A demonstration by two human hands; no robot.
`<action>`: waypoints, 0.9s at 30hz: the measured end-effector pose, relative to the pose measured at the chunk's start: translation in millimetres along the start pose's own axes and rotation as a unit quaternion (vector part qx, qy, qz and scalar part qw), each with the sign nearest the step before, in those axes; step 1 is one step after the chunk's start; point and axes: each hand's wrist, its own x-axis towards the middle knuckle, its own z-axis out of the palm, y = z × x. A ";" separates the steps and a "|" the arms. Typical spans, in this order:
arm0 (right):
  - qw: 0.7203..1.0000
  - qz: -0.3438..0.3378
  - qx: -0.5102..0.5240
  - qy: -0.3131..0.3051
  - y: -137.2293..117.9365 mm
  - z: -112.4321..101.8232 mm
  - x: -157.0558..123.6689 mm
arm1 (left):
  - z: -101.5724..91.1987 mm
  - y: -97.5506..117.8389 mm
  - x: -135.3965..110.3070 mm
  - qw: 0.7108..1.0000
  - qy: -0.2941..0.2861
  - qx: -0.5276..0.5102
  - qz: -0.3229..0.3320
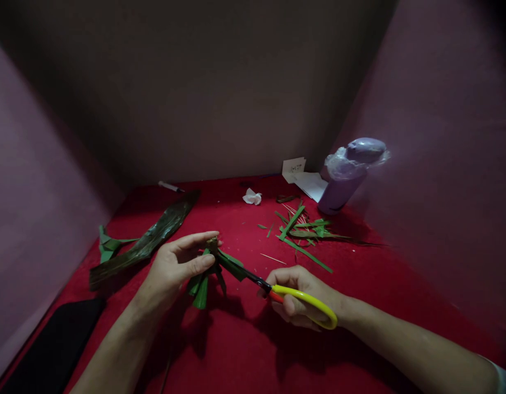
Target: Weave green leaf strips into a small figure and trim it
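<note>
My left hand pinches a small folded green leaf piece just above the red cloth, fingers closed round its top. Several leaf strips hang down from it. My right hand grips yellow-handled scissors, fingers through the loops. The dark blades point left and reach into the leaf strips beside my left fingers.
A long dark leaf and a folded green strip lie at the left. Cut leaf scraps and thin sticks are scattered at the back right, near a purple bottle, white papers, a crumpled tissue and a pen. A black flat object sits front left.
</note>
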 end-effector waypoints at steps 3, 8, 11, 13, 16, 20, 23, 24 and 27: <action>0.999 0.023 0.010 0.036 -2.5 5.4 0.3 | 0.1 0.9 -0.9 1.000 0.003 0.001 0.004; 0.998 0.038 0.004 0.054 -7.0 8.3 0.6 | 1.3 1.8 -2.1 1.000 0.004 0.003 0.011; 0.997 0.033 -0.043 0.049 -7.1 6.9 0.1 | 1.1 1.8 -1.6 1.000 0.005 0.009 0.012; 0.995 0.031 -0.079 0.054 -6.0 6.3 -0.7 | 0.4 1.7 -1.1 1.000 0.002 0.012 0.016; 0.992 0.019 -0.111 0.055 -4.0 6.4 -2.1 | -1.0 1.4 -1.4 1.000 -0.010 0.011 0.027; 0.993 -0.009 -0.109 0.036 -2.7 6.6 -2.9 | -2.7 1.1 -3.1 0.998 -0.032 -0.005 0.048; 0.994 -0.017 -0.106 0.025 -2.0 6.1 -2.9 | -2.8 1.1 -3.3 0.998 -0.031 -0.008 0.062; 0.994 -0.019 -0.108 0.024 -1.8 5.9 -2.9 | -2.6 1.0 -3.1 0.998 -0.028 -0.007 0.064; 0.993 -0.020 -0.115 0.025 -1.7 5.9 -3.7 | -1.7 0.6 -2.3 0.998 -0.020 0.003 0.060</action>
